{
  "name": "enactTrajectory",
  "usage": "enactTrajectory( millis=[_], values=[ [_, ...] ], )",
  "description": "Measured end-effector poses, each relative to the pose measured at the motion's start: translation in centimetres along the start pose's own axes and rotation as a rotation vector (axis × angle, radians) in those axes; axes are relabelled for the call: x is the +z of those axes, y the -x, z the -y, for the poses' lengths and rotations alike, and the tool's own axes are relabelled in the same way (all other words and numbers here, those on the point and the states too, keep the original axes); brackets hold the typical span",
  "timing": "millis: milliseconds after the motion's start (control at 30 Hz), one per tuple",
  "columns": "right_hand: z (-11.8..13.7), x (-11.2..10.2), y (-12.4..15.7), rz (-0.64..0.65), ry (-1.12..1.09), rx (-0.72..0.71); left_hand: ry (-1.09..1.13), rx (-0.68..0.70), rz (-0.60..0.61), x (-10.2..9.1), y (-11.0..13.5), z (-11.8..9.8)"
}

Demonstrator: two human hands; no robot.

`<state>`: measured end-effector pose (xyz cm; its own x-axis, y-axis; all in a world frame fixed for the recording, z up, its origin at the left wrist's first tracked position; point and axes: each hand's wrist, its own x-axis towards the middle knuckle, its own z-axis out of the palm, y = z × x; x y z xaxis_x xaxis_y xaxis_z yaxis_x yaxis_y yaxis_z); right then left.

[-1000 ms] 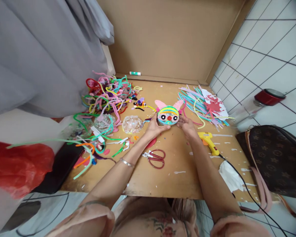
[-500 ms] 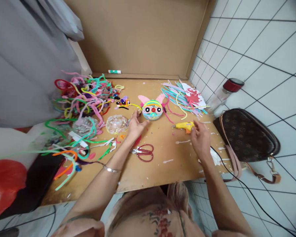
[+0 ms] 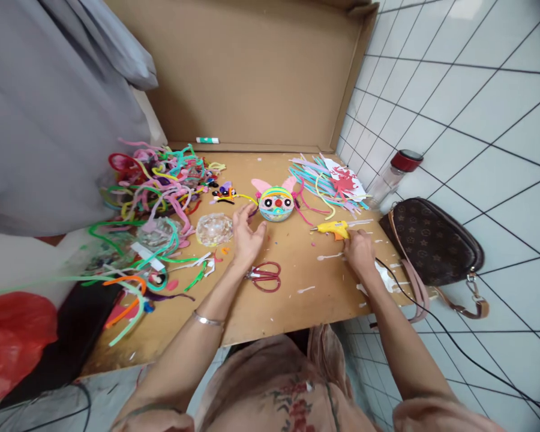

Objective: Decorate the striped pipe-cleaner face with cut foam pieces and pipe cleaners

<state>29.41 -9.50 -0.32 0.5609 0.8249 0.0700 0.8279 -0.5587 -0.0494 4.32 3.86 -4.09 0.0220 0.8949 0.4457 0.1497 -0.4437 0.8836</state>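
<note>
My left hand (image 3: 248,238) is open, its fingers apart, with nothing in it. It hovers between a clear faceted plastic dome (image 3: 215,230) and a decorated ball (image 3: 276,210) with pink ears, round black-and-white eyes and a red nose. Its fingertips come close to the ball, apparently without touching. My right hand (image 3: 360,254) is closed around the rear of a yellow glue gun (image 3: 332,228), whose nozzle points left; the fingers hide its handle. Red-handled scissors (image 3: 266,277) lie below my left hand, the blades partly behind my wrist.
Tangled pipe cleaners (image 3: 162,186) heap at the left; more pipe cleaners (image 3: 312,179) lie back right. A glue stick (image 3: 207,140) rests by the cardboard wall (image 3: 252,78). A red-lidded bottle (image 3: 389,180) and brown bag (image 3: 434,240) stand right. The cord (image 3: 425,321) runs off the table's right edge.
My left hand has drawn slightly back from the ball, its fingers lifting. My right hand has turned palm-down and closed more around the glue gun's rear. The view has shifted slightly.
</note>
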Motion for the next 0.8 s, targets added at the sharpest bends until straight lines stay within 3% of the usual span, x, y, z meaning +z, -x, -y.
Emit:
enactTrajectory(
  millis=[133, 333, 500, 633, 800],
  values=[
    [1.0, -1.8, -0.2, -0.004, 0.052, 0.044, -0.031, 0.030, 0.003, 0.0, 0.0, -0.3],
    [6.7, -4.6, -3.0, -0.117, 0.013, -0.224, -0.100, 0.093, 0.018, 0.0, 0.3, -0.7],
    [11.6, -3.8, -7.7, 0.209, 0.091, -0.214, -0.131, 0.115, 0.021, -0.1, 0.3, -0.4],
    [11.6, -2.7, -10.2, 0.310, 0.068, -0.201, -0.144, 0.115, 0.007, -0.2, 0.2, -0.2],
    [9.5, -3.5, -12.0, 0.241, 0.093, -0.200, -0.169, 0.129, 0.013, -0.4, 0.1, -0.1]
  ],
)
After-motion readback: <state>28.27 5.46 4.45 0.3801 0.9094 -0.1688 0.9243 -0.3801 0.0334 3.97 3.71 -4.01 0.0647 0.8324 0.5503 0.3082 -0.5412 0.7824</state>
